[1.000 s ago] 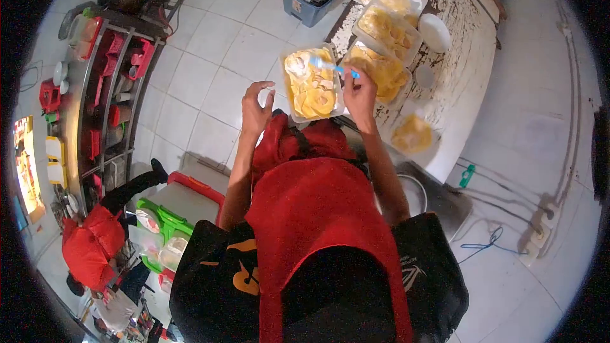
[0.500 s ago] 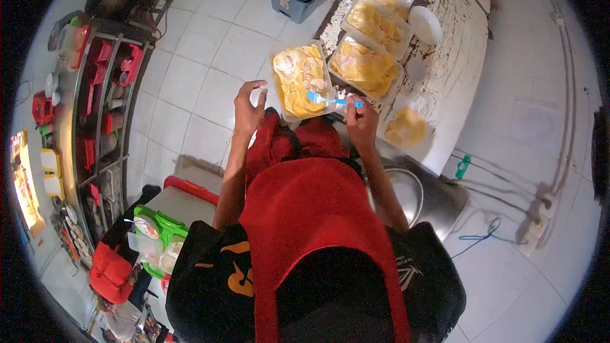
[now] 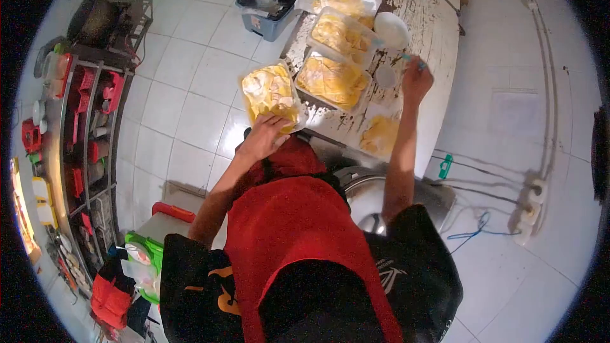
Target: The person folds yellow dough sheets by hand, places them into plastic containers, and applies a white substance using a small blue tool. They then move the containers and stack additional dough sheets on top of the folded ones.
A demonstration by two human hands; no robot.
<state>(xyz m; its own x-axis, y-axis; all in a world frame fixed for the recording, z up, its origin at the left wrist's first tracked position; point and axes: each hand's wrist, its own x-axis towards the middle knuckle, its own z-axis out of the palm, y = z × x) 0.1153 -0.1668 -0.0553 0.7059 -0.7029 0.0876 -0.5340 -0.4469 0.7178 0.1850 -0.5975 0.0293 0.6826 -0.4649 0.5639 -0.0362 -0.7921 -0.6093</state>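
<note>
A clear tray of yellow and whitish food pieces [image 3: 270, 87] sits at the left edge of the worn table. My left hand [image 3: 265, 137] reaches onto its near end, fingers on the yellow pieces; whether it grips any is hidden. Out over the table's right part, my right hand [image 3: 417, 81] is closed round the handle of a blue brush [image 3: 406, 57], smeared by motion. The brush head points left, near a white bowl [image 3: 391, 30]. Between my hands stand more filled trays, the nearest [image 3: 333, 80] just right of the first one.
A flat yellow piece [image 3: 380, 135] lies on the worn white table [image 3: 435, 44]. A grey bin with its lid up [image 3: 270, 16] stands on the floor beyond. To the left is a metal shelf rack [image 3: 95, 121], and a steel sink [image 3: 372, 200] is at the near right.
My right hand has carried the brush away from the left tray, up and right towards the bowl. My left hand has moved onto the food in that tray. The view has shifted.
</note>
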